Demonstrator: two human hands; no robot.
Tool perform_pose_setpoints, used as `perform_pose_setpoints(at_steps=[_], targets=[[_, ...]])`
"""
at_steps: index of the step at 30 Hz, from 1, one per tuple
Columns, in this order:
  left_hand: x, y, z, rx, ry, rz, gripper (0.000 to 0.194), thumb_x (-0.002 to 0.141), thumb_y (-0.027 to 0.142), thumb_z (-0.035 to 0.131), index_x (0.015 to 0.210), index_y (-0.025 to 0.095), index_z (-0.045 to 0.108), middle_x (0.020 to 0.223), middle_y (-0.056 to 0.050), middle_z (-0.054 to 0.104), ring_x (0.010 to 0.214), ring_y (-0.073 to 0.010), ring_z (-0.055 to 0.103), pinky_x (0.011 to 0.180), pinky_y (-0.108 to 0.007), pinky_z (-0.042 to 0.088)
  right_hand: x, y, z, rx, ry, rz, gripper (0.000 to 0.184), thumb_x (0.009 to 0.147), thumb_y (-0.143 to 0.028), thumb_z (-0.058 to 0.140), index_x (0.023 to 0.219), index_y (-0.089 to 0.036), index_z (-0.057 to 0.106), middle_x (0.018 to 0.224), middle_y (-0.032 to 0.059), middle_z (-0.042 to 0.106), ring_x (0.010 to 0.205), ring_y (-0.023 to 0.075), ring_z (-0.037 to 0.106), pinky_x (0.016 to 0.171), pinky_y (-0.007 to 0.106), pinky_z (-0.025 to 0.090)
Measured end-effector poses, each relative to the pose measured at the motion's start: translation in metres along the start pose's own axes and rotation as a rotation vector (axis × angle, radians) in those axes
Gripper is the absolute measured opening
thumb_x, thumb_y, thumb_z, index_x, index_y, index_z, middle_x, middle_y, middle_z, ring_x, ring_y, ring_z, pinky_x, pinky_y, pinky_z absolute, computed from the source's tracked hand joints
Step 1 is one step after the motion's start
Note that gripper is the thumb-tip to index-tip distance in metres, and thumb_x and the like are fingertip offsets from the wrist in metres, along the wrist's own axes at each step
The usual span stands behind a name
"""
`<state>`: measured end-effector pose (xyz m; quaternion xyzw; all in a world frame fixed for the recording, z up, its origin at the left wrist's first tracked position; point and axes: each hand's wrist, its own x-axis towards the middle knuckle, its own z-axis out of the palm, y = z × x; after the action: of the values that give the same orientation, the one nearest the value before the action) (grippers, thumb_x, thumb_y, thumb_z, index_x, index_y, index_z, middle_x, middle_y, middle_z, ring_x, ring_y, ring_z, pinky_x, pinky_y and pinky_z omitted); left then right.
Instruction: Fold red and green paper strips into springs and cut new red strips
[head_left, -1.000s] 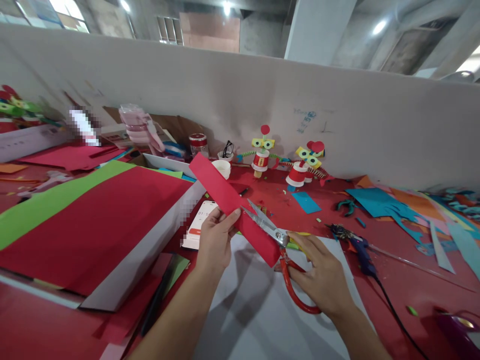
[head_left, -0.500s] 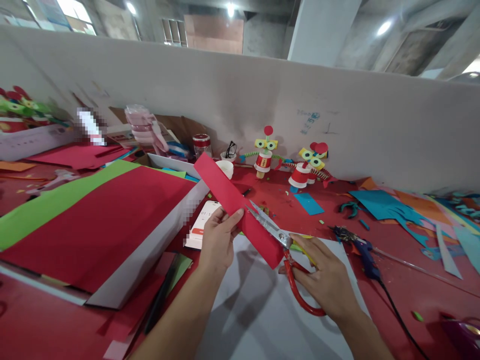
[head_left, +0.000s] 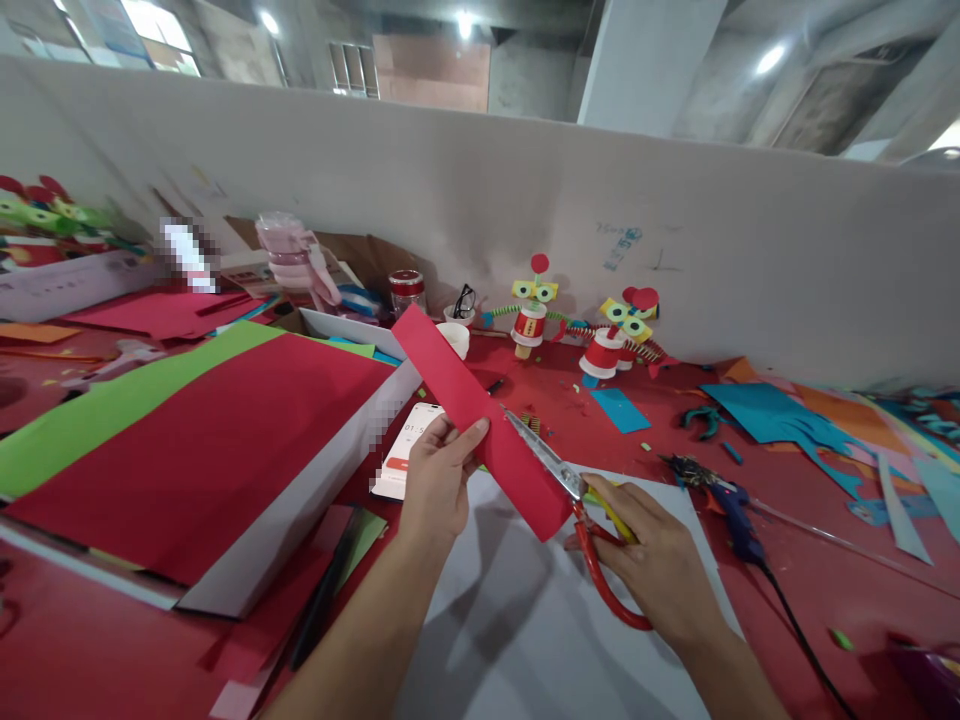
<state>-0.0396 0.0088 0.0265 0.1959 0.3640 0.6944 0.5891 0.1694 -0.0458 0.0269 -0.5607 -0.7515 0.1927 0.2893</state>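
My left hand pinches a long strip of red paper near its middle, holding it slanted above a white sheet. In my right hand is a pair of scissors with red handles; something yellow shows beside my fingers there. The blades lie along the strip's right edge, nearly closed, their tips close to my left thumb. Whether they are cutting the paper I cannot tell. Behind my left hand a phone with a lit screen lies on the table.
A box with red and green paper sheets stands at left. Paper-cup figures stand by the wall. At right are a glue gun with its cable, pliers and blue paper scraps. A white cup is behind the strip.
The scissor blades have come closer together and shifted slightly right. My left hand keeps its hold on the red strip almost unmoved.
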Motion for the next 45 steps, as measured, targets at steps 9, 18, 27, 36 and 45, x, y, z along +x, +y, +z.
perform_pose_setpoints(at_steps=[9, 18, 27, 36, 45], targets=[[0.003, 0.003, -0.002, 0.003, 0.03, 0.015, 0.034, 0.057, 0.022, 0.082, 0.086, 0.017, 0.067, 0.08, -0.002, 0.072, 0.072, -0.0146, 0.065, 0.068, -0.028, 0.051, 0.0, -0.003, -0.006, -0.071, 0.093, -0.001, 0.048, 0.077, -0.038, 0.064, 0.121, -0.026, 0.048, 0.114, 0.0076, 0.06, 0.101, 0.0246, 0.06, 0.085, 0.037, 0.049], [0.002, 0.002, 0.0, 0.048, 0.0, 0.001, 0.03, 0.058, 0.021, 0.081, 0.085, 0.017, 0.068, 0.081, -0.002, 0.072, 0.072, -0.0141, 0.065, 0.07, -0.027, 0.05, 0.0, -0.002, -0.009, -0.072, 0.005, 0.012, 0.046, 0.078, -0.035, 0.061, 0.121, -0.027, 0.045, 0.118, 0.0089, 0.058, 0.103, 0.0259, 0.059, 0.083, 0.039, 0.049], [-0.003, -0.003, 0.002, 0.153, -0.13, -0.114, 0.026, 0.062, 0.022, 0.078, 0.086, 0.018, 0.07, 0.084, -0.003, 0.073, 0.072, -0.0128, 0.064, 0.066, -0.024, 0.047, 0.007, 0.001, -0.005, 0.321, 0.1, 0.255, 0.044, 0.074, -0.038, 0.064, 0.113, -0.023, 0.052, 0.105, 0.007, 0.064, 0.092, 0.0224, 0.063, 0.078, 0.034, 0.051], [-0.002, -0.003, 0.003, 0.011, -0.129, -0.307, 0.02, 0.055, 0.019, 0.082, 0.071, 0.015, 0.07, 0.071, -0.002, 0.069, 0.051, -0.0061, 0.052, 0.049, -0.019, 0.042, 0.011, 0.016, -0.003, 0.89, 0.093, 0.531, 0.037, 0.071, -0.052, 0.067, 0.09, -0.023, 0.057, 0.064, -0.0033, 0.055, 0.046, 0.0104, 0.048, 0.038, 0.021, 0.035], [-0.023, -0.011, 0.012, -0.098, -0.449, -0.456, 0.028, 0.058, 0.028, 0.083, 0.08, 0.016, 0.07, 0.067, 0.0, 0.057, 0.057, -0.0079, 0.051, 0.059, -0.021, 0.044, 0.007, 0.009, 0.003, 0.963, -0.012, 0.555, 0.031, 0.077, -0.052, 0.063, 0.088, -0.023, 0.059, 0.083, 0.004, 0.069, 0.074, 0.0207, 0.066, 0.067, 0.033, 0.054]])
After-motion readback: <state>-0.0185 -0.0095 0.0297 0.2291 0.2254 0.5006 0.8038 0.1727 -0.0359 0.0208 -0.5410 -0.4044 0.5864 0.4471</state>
